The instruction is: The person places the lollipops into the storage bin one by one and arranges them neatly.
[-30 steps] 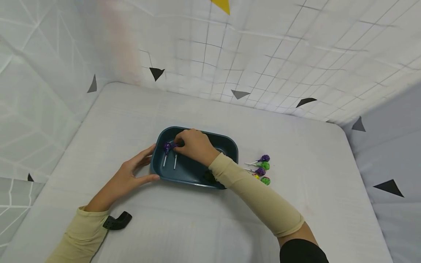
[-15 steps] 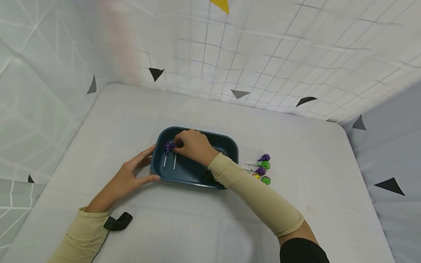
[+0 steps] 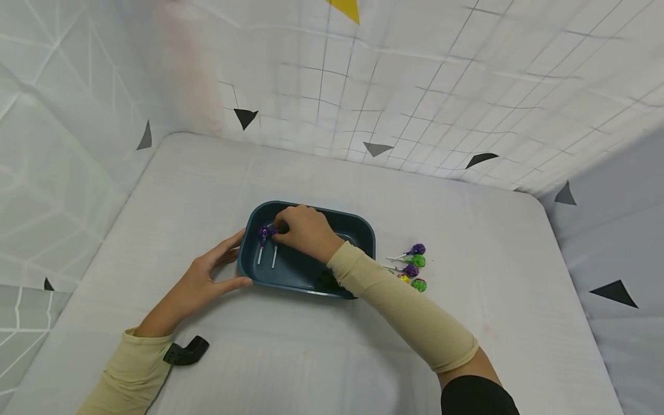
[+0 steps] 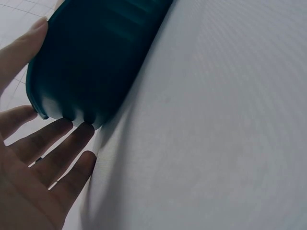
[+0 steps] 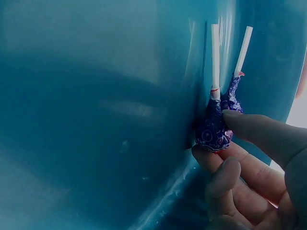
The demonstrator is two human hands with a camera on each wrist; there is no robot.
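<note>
My right hand (image 3: 308, 230) reaches into a dark teal tray (image 3: 298, 290) and pinches a purple-wrapped lollipop (image 5: 208, 127) by its head, between thumb and fingers. Close beside it, at the tray's left end, lies a second purple lollipop (image 5: 233, 96). Both white sticks point toward the near side of the tray in the head view. My left hand (image 3: 210, 276) rests against the tray's left end, thumb at the near corner. In the left wrist view its spread fingers (image 4: 60, 148) touch the outer wall.
Right of the tray, a small group of lollipops lies on the white-covered table (image 3: 467, 334): a purple one (image 3: 417, 249), a green one (image 3: 418, 261) and several others. A black angled piece (image 3: 187, 350) sits at the left wrist. Patterned white cloth walls (image 3: 311, 75) surround the table.
The pinched lollipop's stick has shifted slightly left, closer to the other stick. Both hands and the tray stay almost where they were.
</note>
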